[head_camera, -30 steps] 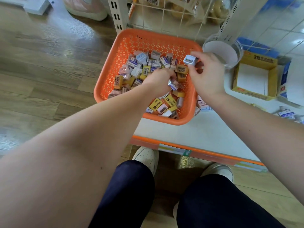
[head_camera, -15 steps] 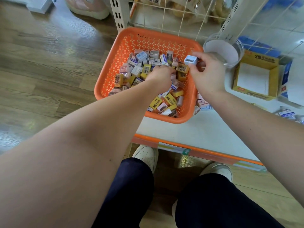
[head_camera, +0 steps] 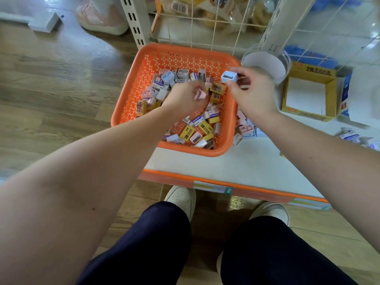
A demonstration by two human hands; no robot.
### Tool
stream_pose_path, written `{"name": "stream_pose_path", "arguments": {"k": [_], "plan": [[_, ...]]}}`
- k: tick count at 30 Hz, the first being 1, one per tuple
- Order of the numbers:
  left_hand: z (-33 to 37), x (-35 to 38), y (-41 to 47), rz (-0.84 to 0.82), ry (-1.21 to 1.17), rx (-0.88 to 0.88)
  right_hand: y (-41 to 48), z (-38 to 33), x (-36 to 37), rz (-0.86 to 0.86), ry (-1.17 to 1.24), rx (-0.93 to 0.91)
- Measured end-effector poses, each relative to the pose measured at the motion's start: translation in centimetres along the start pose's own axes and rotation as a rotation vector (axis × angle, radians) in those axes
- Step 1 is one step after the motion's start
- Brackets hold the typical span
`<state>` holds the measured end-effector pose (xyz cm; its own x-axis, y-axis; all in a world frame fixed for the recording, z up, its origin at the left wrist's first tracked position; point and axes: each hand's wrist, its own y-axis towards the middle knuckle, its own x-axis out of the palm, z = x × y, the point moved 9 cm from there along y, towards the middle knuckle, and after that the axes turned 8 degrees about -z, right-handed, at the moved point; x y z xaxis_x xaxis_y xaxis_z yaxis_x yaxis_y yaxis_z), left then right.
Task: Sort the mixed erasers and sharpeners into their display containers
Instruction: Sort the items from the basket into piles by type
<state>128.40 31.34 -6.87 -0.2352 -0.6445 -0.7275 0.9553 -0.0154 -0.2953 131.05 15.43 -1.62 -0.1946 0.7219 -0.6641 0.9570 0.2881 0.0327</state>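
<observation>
An orange perforated basket (head_camera: 131, 93) on a white shelf holds several mixed erasers and sharpeners (head_camera: 197, 128) in yellow, pink, white and pale blue. My left hand (head_camera: 185, 98) hovers over the pile and pinches a small pink piece (head_camera: 200, 95). My right hand (head_camera: 253, 91) is above the basket's right rim and pinches a pale blue sharpener (head_camera: 229, 76). A clear round tub (head_camera: 265, 64) stands just behind the right hand. An open yellow 2B display box (head_camera: 308, 93) sits to its right.
Several loose pink and blue pieces (head_camera: 244, 128) lie on the white shelf (head_camera: 236, 161) right of the basket, more at the far right (head_camera: 349, 137). A wire grid panel (head_camera: 216, 21) rises behind. Wooden floor to the left; another person's pink shoe (head_camera: 98, 19) at top.
My left hand has lifted out of the pile with a pink piece pinched in its fingers. My right hand keeps the pale blue sharpener in about the same place.
</observation>
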Motion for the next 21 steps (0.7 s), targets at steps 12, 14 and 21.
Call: {"name": "stream_pose_path", "arguments": {"k": [12,14,21], "plan": [[12.7,-1.2,1.0,0.039,-0.121,0.376,-3.2,8.1,-5.1,-0.01,-0.042,0.229],[13.8,0.9,1.0,-0.045,0.058,0.409,-3.6,8.9,-5.3,-0.032,-0.082,0.259],[13.5,5.5,1.5,-0.18,0.434,0.416,-4.3,10.9,-4.9,-0.119,-0.133,0.28]]}}
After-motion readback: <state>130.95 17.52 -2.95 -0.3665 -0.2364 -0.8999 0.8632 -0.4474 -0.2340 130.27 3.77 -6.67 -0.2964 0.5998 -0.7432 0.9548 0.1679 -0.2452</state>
